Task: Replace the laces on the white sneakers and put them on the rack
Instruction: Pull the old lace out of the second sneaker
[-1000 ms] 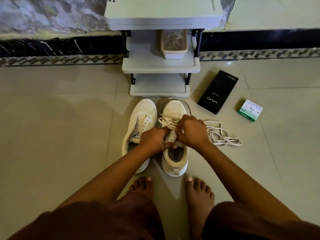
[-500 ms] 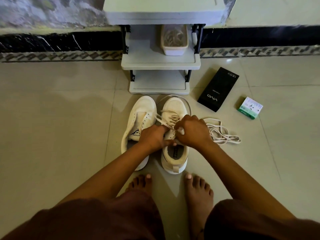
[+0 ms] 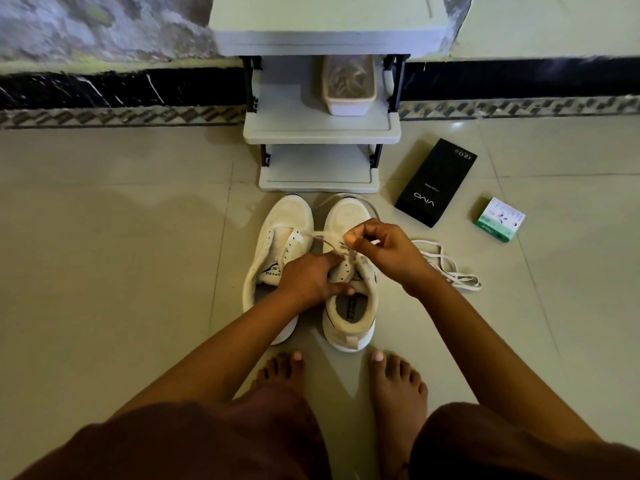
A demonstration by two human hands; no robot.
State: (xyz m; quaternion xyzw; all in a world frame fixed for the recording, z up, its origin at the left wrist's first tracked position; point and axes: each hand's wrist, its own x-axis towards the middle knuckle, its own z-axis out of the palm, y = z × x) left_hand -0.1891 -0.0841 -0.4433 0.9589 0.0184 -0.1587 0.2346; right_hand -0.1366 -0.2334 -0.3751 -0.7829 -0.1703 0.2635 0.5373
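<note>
Two sneakers side by side on floor, toes at rack (image 3: 320, 133). Left hand (image 3: 310, 278) grips tongue of right sneaker (image 3: 349, 299). Right hand (image 3: 384, 251) pinches lace (image 3: 323, 237) above eyelets. Left sneaker (image 3: 277, 258) unlaced. Loose lace (image 3: 446, 268) lies beside.

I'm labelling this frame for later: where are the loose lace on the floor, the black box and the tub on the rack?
loose lace (image 3: 446, 263), head view, middle of the tangle.
black box (image 3: 437, 181), head view, centre of its top face.
tub (image 3: 349, 106), head view, front wall.
</note>
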